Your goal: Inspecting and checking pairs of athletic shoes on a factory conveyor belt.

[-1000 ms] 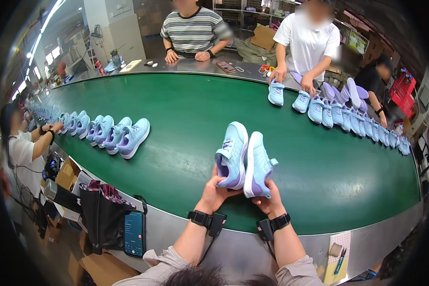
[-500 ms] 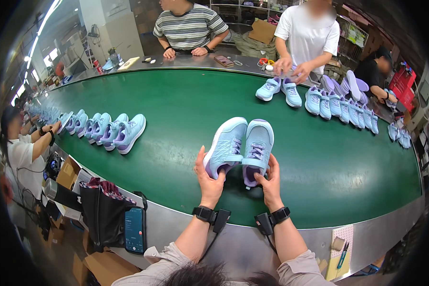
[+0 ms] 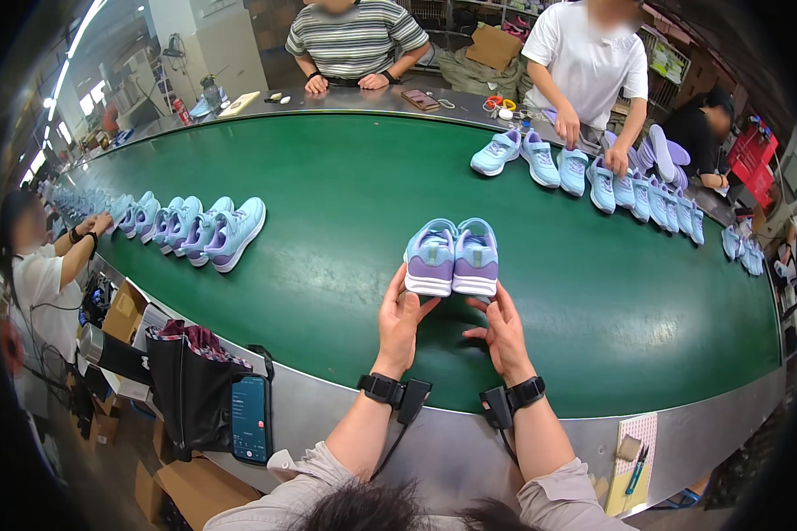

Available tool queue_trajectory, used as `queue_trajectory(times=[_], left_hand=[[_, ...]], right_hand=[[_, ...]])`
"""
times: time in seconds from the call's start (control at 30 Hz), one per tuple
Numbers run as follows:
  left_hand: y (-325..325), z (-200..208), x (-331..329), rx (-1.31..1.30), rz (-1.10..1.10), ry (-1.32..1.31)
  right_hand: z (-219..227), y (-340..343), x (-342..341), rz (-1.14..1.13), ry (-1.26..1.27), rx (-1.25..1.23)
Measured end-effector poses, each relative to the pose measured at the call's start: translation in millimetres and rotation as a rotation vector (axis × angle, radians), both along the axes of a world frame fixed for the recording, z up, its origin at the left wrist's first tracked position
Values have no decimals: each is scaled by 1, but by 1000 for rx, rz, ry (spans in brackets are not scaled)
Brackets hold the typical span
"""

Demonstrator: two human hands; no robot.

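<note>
Two light-blue sneakers stand side by side in front of me, purple-and-white heels toward me. My left hand (image 3: 399,326) has its fingers along the outer side of the left sneaker (image 3: 430,263), thumb below the heel. Against the right sneaker (image 3: 475,265) my right hand (image 3: 503,330) presses its fingertips at the outer edge, other fingers loosely bent beneath the heel. The pair is held together between both hands. Whether the soles rest on the green belt (image 3: 345,310) I cannot tell; the toes are hidden behind the heels.
A long row of matching sneakers (image 3: 237,234) runs along the belt's left. Across it, a person in white (image 3: 584,66) touches another row (image 3: 642,195). A striped-shirt person (image 3: 356,44) stands opposite. A black bag (image 3: 190,389), a phone (image 3: 250,416) and a notepad with pen (image 3: 633,465) lie near me.
The sneakers have tipped from soles-away, toes-up to heels facing me, and my fingers have shifted to the heels' outer sides. Across the belt, the white-shirted person's hands have moved right along the row.
</note>
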State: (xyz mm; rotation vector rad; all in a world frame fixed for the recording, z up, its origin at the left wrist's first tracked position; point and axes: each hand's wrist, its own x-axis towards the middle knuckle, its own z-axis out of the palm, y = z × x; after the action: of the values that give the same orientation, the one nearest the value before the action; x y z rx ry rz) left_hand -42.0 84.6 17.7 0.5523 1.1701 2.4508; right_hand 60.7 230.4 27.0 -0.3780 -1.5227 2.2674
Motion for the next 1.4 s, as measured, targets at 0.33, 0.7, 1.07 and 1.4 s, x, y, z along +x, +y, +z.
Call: queue_trajectory(times=[0.33, 0.7, 1.07, 1.4], left_hand=[[-4, -26, 1, -679, 628, 288], [-14, -46, -14, -701, 854, 16], [-5, -46, -18, -476, 1018, -208], [12, -86, -14, -667, 1061, -101]], right_hand=[[-23, -1, 2, -325, -305, 307], [37, -91, -49, -54, -384, 1525], [69, -89, -144, 158, -456, 1588], [145, -207, -226, 198, 153, 1320]])
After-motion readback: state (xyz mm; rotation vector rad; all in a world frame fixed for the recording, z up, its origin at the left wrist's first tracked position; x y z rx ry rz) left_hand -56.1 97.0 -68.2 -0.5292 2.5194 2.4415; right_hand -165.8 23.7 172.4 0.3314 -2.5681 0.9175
